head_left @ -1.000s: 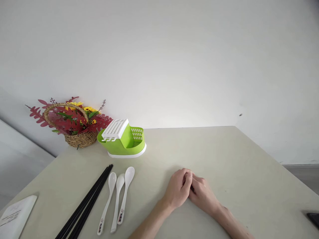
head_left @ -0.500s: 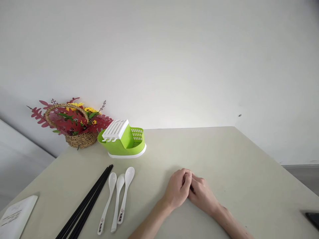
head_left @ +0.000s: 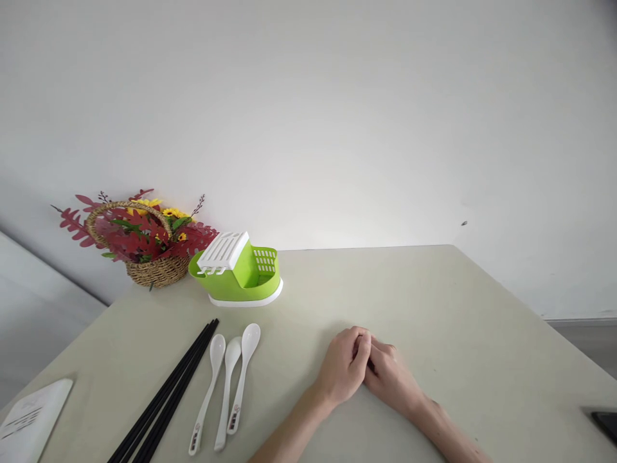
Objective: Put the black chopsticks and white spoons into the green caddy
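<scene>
My left hand (head_left: pixel 343 364) and my right hand (head_left: pixel 393 379) rest together on the table, fingers curled in and touching each other. Both are closed, and no object shows in either one. The left thumb lies bent along the top, against the right hand's fingers. To the left of my hands lie three white spoons: one on the left (head_left: pixel 217 350), one in the middle (head_left: pixel 232 352) and one on the right (head_left: pixel 250 341). Beside them is a bundle of several black chopsticks (head_left: pixel 176 389), slanting toward the near edge.
Behind the spoons stands a green and white cutlery drainer (head_left: pixel 248 292) with a slotted top. A wicker basket (head_left: pixel 159 271) of red leaves and yellow flowers sits by the wall. A white printed object (head_left: pixel 36 418) lies at the left, a dark object (head_left: pixel 605 424) at the right edge.
</scene>
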A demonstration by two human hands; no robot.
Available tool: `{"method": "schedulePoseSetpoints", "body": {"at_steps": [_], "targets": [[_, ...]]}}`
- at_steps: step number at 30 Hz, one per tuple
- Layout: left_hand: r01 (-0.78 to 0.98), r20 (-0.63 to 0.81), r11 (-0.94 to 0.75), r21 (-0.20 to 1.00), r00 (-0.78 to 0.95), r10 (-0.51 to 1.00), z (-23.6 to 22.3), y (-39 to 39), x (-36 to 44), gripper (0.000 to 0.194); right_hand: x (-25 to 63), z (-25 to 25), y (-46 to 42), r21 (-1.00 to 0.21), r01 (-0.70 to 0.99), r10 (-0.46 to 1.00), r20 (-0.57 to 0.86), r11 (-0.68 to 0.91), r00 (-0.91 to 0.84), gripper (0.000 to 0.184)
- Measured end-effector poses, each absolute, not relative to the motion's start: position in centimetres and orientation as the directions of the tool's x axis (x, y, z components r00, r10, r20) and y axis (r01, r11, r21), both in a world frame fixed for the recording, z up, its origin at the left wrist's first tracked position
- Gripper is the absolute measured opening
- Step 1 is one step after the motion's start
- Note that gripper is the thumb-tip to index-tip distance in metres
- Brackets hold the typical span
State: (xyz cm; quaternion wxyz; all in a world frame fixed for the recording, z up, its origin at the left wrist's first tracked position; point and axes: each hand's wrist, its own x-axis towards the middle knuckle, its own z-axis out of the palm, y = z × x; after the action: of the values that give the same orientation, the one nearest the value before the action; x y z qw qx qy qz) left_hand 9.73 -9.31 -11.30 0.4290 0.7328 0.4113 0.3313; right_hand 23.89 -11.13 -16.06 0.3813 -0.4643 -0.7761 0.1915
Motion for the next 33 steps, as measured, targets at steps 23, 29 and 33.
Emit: {"method": "schedulePoseSetpoints", "body": {"at_steps": [23, 29, 33], "targets": [[0.315, 0.131, -0.291, 0.903, 0.444, 0.886, -11.26, -9.33, 9.71, 0.042, 23.84, -16.07, -11.13, -0.655, 0.566, 0.864, 0.424, 0.5, -0.272, 0.026], [0.319, 0.131, -0.292, 0.902, 0.442, 0.887, -11.43, -9.41, 9.66, 0.042, 23.83, -16.1, -11.11, -0.65, 0.57, 0.862, 0.428, 0.502, -0.27, 0.025], [0.326, 0.134, -0.299, 0.897, 0.444, 0.886, -11.61, -9.26, 9.79, 0.042, 23.88, -16.15, -11.13, -0.648, 0.574, 0.863, 0.428, 0.501, -0.27, 0.025]]}}
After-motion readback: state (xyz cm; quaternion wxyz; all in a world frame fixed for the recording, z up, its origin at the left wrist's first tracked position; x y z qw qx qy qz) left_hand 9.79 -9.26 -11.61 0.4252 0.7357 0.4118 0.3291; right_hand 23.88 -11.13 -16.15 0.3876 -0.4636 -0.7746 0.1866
